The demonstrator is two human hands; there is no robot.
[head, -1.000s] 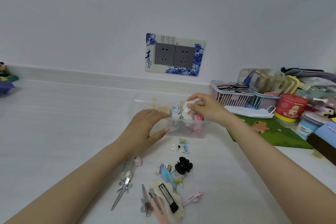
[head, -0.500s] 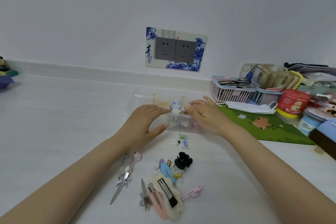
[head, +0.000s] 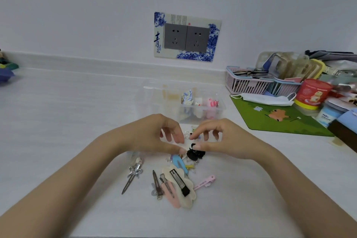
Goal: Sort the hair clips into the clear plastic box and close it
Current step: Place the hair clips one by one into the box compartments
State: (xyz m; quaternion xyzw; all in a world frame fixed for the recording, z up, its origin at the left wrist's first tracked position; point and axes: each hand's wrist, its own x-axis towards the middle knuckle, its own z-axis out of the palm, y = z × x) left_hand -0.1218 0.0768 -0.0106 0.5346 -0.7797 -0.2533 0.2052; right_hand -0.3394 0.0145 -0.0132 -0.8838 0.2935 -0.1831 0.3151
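Note:
The clear plastic box [head: 221,107] stands open at mid-table, its lid [head: 152,91] lying back behind it. Inside sit a blue-white clip [head: 187,98], a white one [head: 197,103] and a pink one [head: 211,102]. In front lies the loose pile: a black claw clip [head: 195,154], a blue snap clip [head: 179,164], a cream flower clip [head: 183,185], a pink snap clip [head: 171,193], a slim pink clip [head: 204,180] and a silver bow clip [head: 133,176]. My left hand [head: 158,137] and my right hand [head: 220,139] hover over the pile with fingers curled and apart. My right thumb touches the black claw clip.
A green mat [head: 278,121] with a white face mask [head: 266,99] lies to the right. Behind it stand a pink basket [head: 249,83], a red tub [head: 313,92] and a blue-white jar [head: 328,116] among clutter. A socket panel [head: 187,36] is on the wall.
Both hands have drawn back from the box toward me and now sit over the loose pile. The white clip that my right hand carried now rests in the box.

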